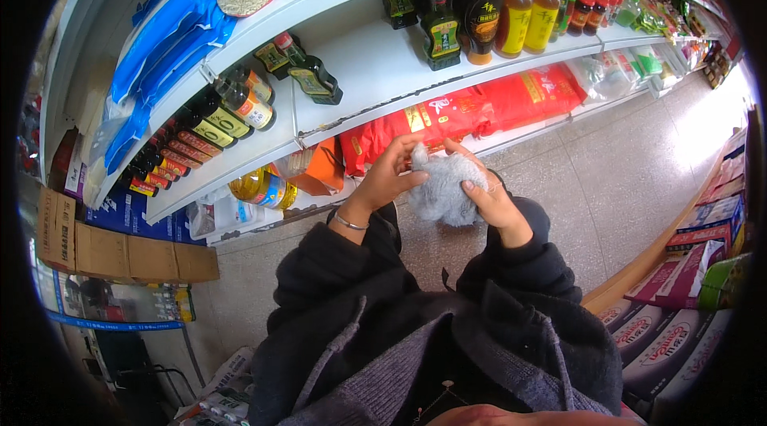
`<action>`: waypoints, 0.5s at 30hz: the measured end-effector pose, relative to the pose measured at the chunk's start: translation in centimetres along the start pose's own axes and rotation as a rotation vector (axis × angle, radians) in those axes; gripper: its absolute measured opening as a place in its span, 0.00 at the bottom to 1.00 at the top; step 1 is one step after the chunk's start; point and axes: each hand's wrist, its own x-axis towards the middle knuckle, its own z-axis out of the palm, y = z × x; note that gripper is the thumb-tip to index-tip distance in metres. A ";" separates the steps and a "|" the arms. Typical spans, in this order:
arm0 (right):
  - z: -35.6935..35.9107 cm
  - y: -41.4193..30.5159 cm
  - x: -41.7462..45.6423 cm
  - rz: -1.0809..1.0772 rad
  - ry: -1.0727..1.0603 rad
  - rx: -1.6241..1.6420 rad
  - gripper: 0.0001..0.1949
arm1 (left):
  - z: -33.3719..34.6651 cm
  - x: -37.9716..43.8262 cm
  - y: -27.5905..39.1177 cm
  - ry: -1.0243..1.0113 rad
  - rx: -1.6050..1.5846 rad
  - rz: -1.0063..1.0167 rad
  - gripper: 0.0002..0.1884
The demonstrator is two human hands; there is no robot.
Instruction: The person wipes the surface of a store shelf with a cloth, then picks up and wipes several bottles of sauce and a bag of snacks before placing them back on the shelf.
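Note:
A fluffy grey bundle (446,189), perhaps a plush item or cloth, is held between both hands above the floor. My right hand (488,198) grips its right side, the thumb lying on the fur. At the upper left of the bundle is my left hand (389,171), a bracelet on its wrist; its thumb and fingers curve around a small raised grey tuft. The undersides of both hands' fingers are partly hidden behind the fur. Just beyond the hands lie red plastic packages (443,114) on the bottom shelf.
A white shelf (359,81) curves ahead, carrying dark sauce bottles (440,33) and yellow-labelled bottles (514,18). An oil bottle (263,187) lies on the lowest level. Cardboard boxes (129,252) stand at left. Stacked cartons (665,336) are at right, beside the tiled floor (575,186).

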 end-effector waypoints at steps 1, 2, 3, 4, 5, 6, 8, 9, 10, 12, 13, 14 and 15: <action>0.1 -0.3 -0.2 -0.011 -0.028 -0.008 0.25 | 0.5 0.0 0.8 -0.031 0.011 -0.007 0.26; 0.1 -0.6 -0.4 -0.021 -0.057 -0.017 0.26 | 0.0 -0.2 0.8 -0.064 0.157 -0.079 0.21; 0.1 -0.7 -0.5 -0.038 -0.081 -0.020 0.26 | 0.0 -0.5 1.4 -0.020 0.277 -0.009 0.19; 0.3 -0.7 -1.0 -0.040 -0.012 -0.028 0.22 | 0.2 -0.9 2.0 0.024 0.396 0.064 0.17; -0.4 -0.6 -0.9 -0.090 -0.080 -0.076 0.20 | 0.4 -1.2 2.8 0.070 0.513 0.138 0.15; -1.1 -0.8 -0.8 -0.135 -0.146 -0.125 0.19 | 0.5 -1.3 3.8 0.096 0.627 0.235 0.10; -1.4 -0.9 -1.0 -0.185 -0.121 -0.224 0.15 | 0.6 -1.5 5.4 0.058 0.721 0.405 0.10; -0.9 -1.3 -1.1 -0.109 -0.082 -0.206 0.15 | 0.7 -1.8 6.2 0.045 0.765 0.490 0.10; -0.4 -1.6 -1.4 -0.032 -0.043 -0.188 0.16 | 1.0 -2.0 7.1 0.027 0.781 0.459 0.09; -0.1 -2.2 -1.5 0.132 -0.015 -0.253 0.21 | 1.6 -2.7 9.0 -0.011 0.814 0.392 0.09; 0.1 -2.6 -1.4 0.074 -0.037 -0.360 0.23 | 1.7 -3.0 9.9 0.019 0.843 0.390 0.09; 0.4 -3.0 -1.2 0.016 -0.059 -0.467 0.24 | 1.8 -3.3 10.7 0.050 0.871 0.388 0.09; 0.7 -3.3 -1.0 -0.045 -0.084 -0.572 0.25 | 1.9 -3.8 11.6 0.084 0.902 0.385 0.08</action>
